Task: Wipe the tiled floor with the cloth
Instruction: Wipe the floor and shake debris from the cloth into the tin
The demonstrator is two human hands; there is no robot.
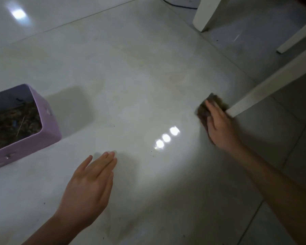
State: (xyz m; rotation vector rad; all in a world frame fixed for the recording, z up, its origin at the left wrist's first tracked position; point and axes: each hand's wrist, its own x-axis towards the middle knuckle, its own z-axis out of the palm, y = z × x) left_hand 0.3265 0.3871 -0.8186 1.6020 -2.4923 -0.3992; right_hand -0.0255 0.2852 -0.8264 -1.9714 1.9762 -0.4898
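A brown cloth [215,102] lies on the glossy white tiled floor [131,85] at the right, close to a white furniture leg. My right hand [219,128] presses flat on the cloth with straight fingers and covers most of it; the cloth is blurred. My left hand [90,188] is flat with its fingers straight and together at the lower left, holding nothing. Whether it touches the tile or hovers just above it I cannot tell.
A lilac box [49,131] filled with dry brown debris stands on the floor at the left. White furniture legs [265,89] [207,13] slant over the floor at the right and top right. A dark cable [175,5] runs along the top. Small dark specks dot the tile.
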